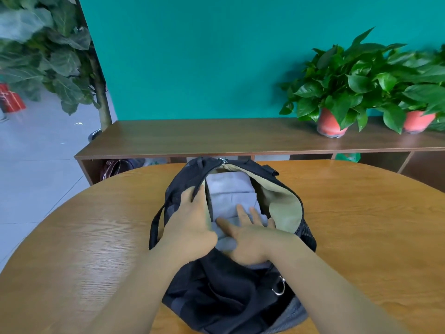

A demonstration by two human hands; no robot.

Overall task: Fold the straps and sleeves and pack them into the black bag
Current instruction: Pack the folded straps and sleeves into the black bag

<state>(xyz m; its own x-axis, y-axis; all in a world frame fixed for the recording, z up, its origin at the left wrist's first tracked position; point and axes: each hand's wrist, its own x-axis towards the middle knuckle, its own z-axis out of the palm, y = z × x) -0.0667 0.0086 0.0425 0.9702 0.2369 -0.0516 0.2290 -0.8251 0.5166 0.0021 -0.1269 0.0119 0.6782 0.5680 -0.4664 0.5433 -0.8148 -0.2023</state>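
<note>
Two hands at black bag (pixel 231 297): opening edge gripped by left hand (pixel 190 218), 10 o'clock; folded grey stack (pixel 231 188) inside pressed by flat, spread right hand (pixel 248 235). Stack's long axis laid 12-to-6, right hand nearer.

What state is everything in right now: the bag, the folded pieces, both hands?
black bag: unzipped, mouth wide open, lying on the table.
grey folded pieces: folded flat, stacked inside the bag.
left hand: grips the bag's left rim, holding it open.
right hand: fingers straight, pressing on the grey pieces inside the bag.
potted plants: upright on the shelf behind.
</note>
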